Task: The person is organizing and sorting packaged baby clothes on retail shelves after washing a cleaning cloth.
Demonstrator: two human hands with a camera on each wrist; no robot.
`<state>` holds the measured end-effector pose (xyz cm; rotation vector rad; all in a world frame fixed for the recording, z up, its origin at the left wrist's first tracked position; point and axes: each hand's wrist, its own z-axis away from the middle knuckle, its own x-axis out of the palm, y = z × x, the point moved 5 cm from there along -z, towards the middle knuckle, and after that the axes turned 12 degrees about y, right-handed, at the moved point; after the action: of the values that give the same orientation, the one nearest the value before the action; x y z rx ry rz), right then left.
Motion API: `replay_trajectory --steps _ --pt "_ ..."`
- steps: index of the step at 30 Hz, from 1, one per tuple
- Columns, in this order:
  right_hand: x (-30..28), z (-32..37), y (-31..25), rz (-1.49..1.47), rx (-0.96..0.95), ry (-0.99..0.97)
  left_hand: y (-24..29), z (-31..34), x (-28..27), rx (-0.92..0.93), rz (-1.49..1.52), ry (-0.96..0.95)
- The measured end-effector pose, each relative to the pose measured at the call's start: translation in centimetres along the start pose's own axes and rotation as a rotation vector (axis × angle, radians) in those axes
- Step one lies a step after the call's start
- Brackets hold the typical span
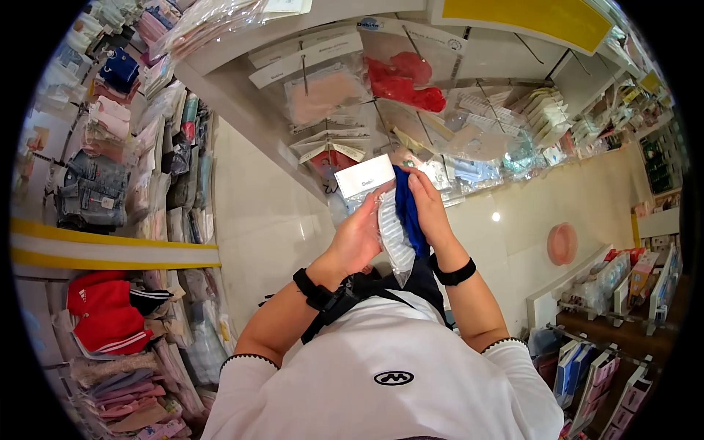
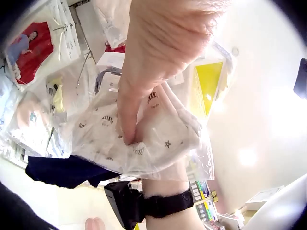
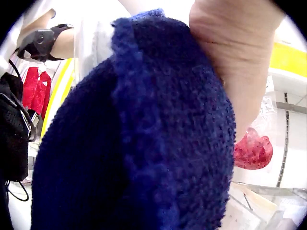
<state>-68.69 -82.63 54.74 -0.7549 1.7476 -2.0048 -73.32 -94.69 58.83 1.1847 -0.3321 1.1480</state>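
OK, head view: clear bag (image 1: 397,236) w/ white header card (image 1: 365,176) & pale striped contents, near ctr; L hand (image 1: 356,236) grips its L side. R hand (image 1: 431,209) grips a blue cloth (image 1: 409,213), dark & soft, lying along the bag's R side. Floor (image 1: 268,198) = pale, glossy tile. Hanging pkgs (image 1: 330,95) at 12 o'clock, incl. a red one (image 1: 407,79); yellow sign (image 1: 524,23) at 1; round pink item (image 1: 562,244) at 3; rack (image 1: 594,367) at 4; folded red garment (image 1: 110,312) at 8; denim (image 1: 92,192) at 9.

L wrist view: L hand pinches the bag, ctr; white fabric inside has stars & striped motifs, plastic wrinkled. Blue cloth at 8, black wristband (image 2: 169,205) at 6.

R wrist view: blue cloth fills ctr, textured knit w/ a thick, brighter edge; R hand at 1, fingertips hidden. Red clothes at 9, shelf bar (image 3: 291,107) at 2.
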Motion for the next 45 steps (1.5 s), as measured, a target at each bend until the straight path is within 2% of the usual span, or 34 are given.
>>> replay_trajectory --steps 3,7,10,11,12,14,15,16,17,18,19,20,26,27,30,31,32,35,36,37,40,43,45 --pt "-0.3 0.4 1.1 -0.172 0.226 -0.008 0.9 0.7 0.0 -0.037 0.021 -0.011" --pt "-0.7 1.1 3.0 -0.312 0.337 -0.053 2.8 1.0 0.1 -0.006 0.051 -0.022" --pt "-2.1 2.0 4.9 -0.21 0.447 0.003 4.1 0.8 -0.5 0.036 0.097 0.005" --pt "-3.4 2.2 5.2 -0.139 0.526 0.115 4.6 0.6 -0.9 0.075 0.095 0.036" --pt "-4.3 2.4 4.9 -0.233 0.552 0.139 5.0 0.4 -1.3 0.079 0.117 0.069" --pt "-7.9 1.7 6.6 0.143 0.264 0.152 5.5 0.1 -2.3 0.089 0.164 0.14" --pt "-7.5 2.3 4.7 0.344 0.027 0.133 5.6 0.0 -2.7 0.136 0.117 0.153" --pt "-6.4 3.4 1.6 0.539 -0.218 0.11 5.2 -0.2 -3.0 0.102 0.124 0.195" --pt "-4.8 4.7 -1.2 0.762 -0.213 0.041 5.1 -0.4 -3.0 0.08 0.127 0.233" --pt "-3.6 5.4 -1.7 0.88 -0.302 -0.028 5.1 -0.7 -3.1 0.061 0.125 0.268" --pt "-2.4 5.9 -2.3 0.916 -0.336 -0.064 4.6 -0.9 -3.0 -0.012 0.124 0.252" --pt "-1.3 6.3 -2.9 0.956 -0.364 -0.098 4.6 -1.6 -3.1 0.019 0.149 0.256" --pt "0.1 6.8 -4.6 0.864 -0.241 -0.025 6.4 -1.6 -2.2 0.196 0.151 0.262" --pt "0.1 6.7 -4.7 0.86 -0.203 -0.012 5.9 -1.7 -2.1 0.17 0.143 0.246" --pt "0.5 5.5 -3.9 0.763 -0.504 0.098 4.0 -2.0 -0.7 0.105 0.097 0.178" --pt "0.3 5.1 -3.9 0.7 -0.421 0.167 3.9 -1.7 0.3 0.09 0.073 0.142" --pt "-0.1 4.7 -3.6 0.702 -0.44 0.19 3.7 -1.6 1.1 0.075 0.049 0.105" --pt "-2.3 3.2 -2.3 0.632 -0.436 0.272 4.1 -2.1 1.8 0.081 -0.224 -0.004" --pt "-3.4 2.6 -1.5 0.405 -0.474 0.291 4.7 -2.3 2.0 0.083 -0.336 -0.06" --pt "-4.8 2.4 -1.3 0.39 -0.366 0.342 5.8 -3.2 1.6 0.092 -0.411 -0.179" --pt "-8.4 2.8 -1.0 0.4 -0.138 0.452 8.0 -8.7 -1.9 0.225 -0.45 0.178" --pt "-10.8 2.9 -1.4 0.405 -0.071 0.461 8.2 -14.7 -3.1 0.062 0.207 0.312" --pt "-11.8 2.5 -1.6 0.389 -0.059 0.446 8.5 -18.0 -2.6 0.046 0.512 0.355"
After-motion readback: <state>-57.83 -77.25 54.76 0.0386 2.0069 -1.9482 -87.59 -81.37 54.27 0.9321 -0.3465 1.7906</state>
